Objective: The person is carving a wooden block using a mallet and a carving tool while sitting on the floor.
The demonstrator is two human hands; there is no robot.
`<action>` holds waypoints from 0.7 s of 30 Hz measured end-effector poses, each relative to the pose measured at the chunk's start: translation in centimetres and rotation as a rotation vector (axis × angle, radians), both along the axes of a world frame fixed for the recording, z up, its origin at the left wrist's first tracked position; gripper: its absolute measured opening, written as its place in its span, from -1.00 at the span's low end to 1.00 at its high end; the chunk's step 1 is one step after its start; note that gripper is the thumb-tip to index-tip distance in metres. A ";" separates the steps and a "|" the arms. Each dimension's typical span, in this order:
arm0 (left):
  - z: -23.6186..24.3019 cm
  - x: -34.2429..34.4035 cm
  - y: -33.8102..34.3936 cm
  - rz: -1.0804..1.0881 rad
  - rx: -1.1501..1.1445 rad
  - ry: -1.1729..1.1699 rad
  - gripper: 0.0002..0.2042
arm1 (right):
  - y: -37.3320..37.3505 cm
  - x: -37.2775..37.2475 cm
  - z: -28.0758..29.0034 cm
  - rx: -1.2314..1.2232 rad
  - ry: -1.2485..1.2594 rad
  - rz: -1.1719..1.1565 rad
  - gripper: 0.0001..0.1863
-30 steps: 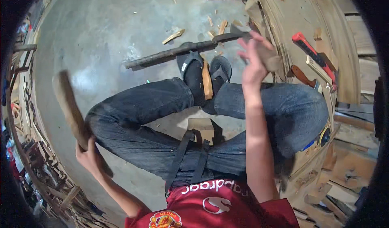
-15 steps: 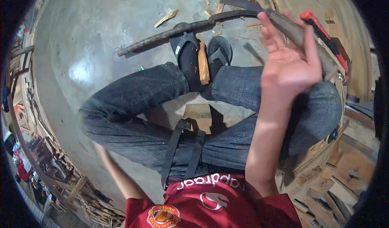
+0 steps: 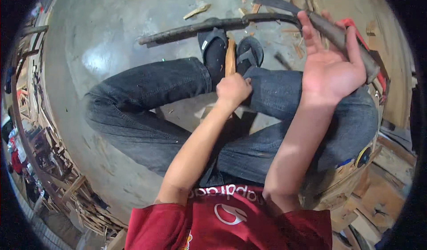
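Note:
My left hand (image 3: 232,91) is closed round the upright-pointing light wooden piece (image 3: 230,59) between my sandalled feet (image 3: 212,52). My right hand (image 3: 331,68) is turned palm up with fingers loosely spread, holding a bladed tool; its wooden handle (image 3: 333,33) lies across behind the fingers and its flat dark blade (image 3: 273,2) points away to the upper left. A long dark pole (image 3: 178,33) with a curved end lies crosswise on the floor beyond my feet.
My crossed legs (image 3: 138,85) are on the concrete floor (image 3: 89,36), with wood chips (image 3: 195,11) beyond them. Wood scraps (image 3: 80,205) line the left side. Boards (image 3: 382,188) and a red-and-black tool (image 3: 380,85) lie at the right, near a round yellow-rimmed object (image 3: 362,157).
My left hand left the upright wooden handle it held at far left and has come to the wood between my feet. My right hand moved rightward, turning palm up, with the bladed tool.

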State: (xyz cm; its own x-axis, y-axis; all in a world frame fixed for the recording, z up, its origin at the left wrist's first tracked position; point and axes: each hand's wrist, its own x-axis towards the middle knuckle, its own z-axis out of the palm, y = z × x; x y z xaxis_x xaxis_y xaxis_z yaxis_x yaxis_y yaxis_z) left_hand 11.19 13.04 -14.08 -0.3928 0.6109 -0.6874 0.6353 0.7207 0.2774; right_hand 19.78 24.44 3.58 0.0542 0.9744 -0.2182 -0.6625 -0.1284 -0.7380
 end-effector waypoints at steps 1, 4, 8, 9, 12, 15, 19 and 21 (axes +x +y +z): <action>-0.3 -0.2 -0.7 0.067 0.081 0.039 -0.47 | 0.0 0.0 0.0 -0.001 -0.014 -0.003 -0.71; -0.8 -1.3 -2.1 0.167 0.122 0.085 -0.45 | -0.1 -0.1 0.1 0.020 -0.052 0.018 -0.69; -2.3 -1.7 -2.4 0.230 0.174 0.143 -0.41 | -0.8 -0.1 0.5 -0.057 -0.049 0.048 -0.66; -2.9 -1.7 -2.5 0.248 0.203 0.226 -0.40 | -0.9 0.0 0.7 -0.063 -0.057 0.053 -0.65; -4.1 -1.4 -3.5 0.128 0.356 0.258 -0.55 | -1.4 0.0 1.4 -0.013 -0.019 0.047 -0.64; -4.2 -1.8 -4.0 0.118 0.367 0.265 -0.61 | -2.1 0.5 2.0 0.078 0.054 0.088 -0.63; -1.0 -3.5 -3.3 0.009 0.246 0.208 -0.63 | -1.4 1.8 2.2 0.119 0.142 0.161 -0.62; 2.5 -4.7 -3.2 0.032 0.227 0.153 -0.60 | -0.9 2.1 1.7 0.116 0.127 0.138 -0.63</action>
State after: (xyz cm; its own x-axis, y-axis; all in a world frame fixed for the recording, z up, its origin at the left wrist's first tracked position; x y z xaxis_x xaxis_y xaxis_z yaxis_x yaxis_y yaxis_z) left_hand 6.47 9.85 -11.53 -0.5032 0.7281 -0.4656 0.6600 0.6715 0.3368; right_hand 21.88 23.58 5.29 -0.1023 0.9896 -0.1010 -0.7329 -0.1437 -0.6650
